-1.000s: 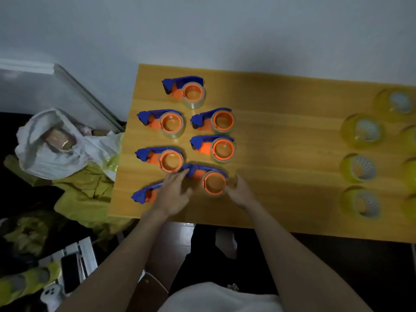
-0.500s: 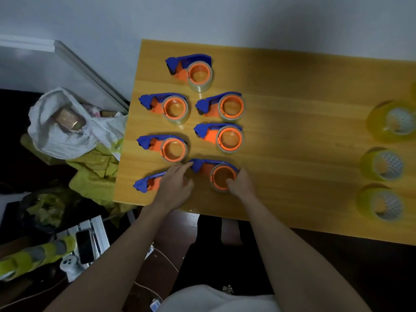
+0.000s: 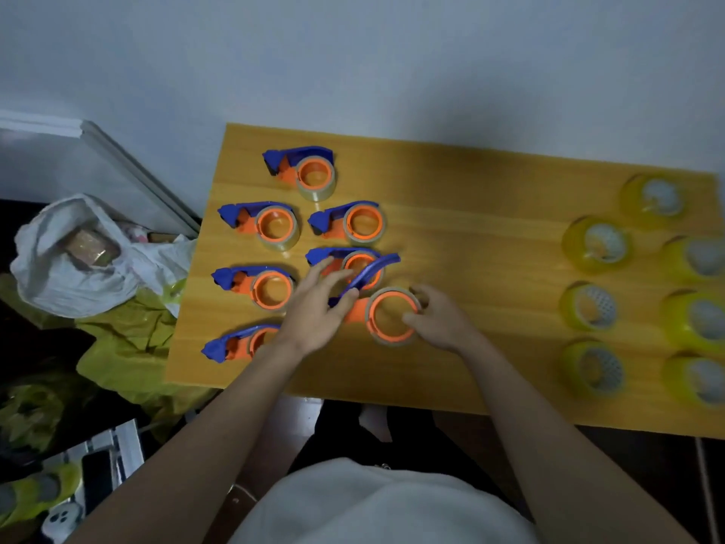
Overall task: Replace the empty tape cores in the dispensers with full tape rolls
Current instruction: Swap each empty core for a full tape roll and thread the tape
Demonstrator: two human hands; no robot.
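Held above the near middle of the yellow-brown wooden surface (image 3: 470,237): one blue-and-orange plastic tape dispenser (image 3: 386,314), orange hub ring facing up, thin pale tape core around the ring, blue curved cover arm (image 3: 368,274) swung up and away from the hub. Left hand (image 3: 314,308) at the dispenser's blue end, thumb and fingers (image 3: 325,270) spread, thumb against the blue arm. Right hand (image 3: 443,320) at the hub's right rim, fingers curled round the ring's edge, pinching it. Partly behind the raised arm: a second dispenser of the same kind (image 3: 353,263) flat on the surface. Five more dispensers (image 3: 270,225) lying in the left part of the surface, blue ends pointing left; nearest one (image 3: 235,343) partly under the left forearm. Well apart, along the right edge: full yellow-tinted clear tape rolls (image 3: 596,245) standing in two columns, blurred. Left of the surface, lower down: crumpled white plastic bag (image 3: 74,265) and yellow-green plastic sheeting (image 3: 129,347).
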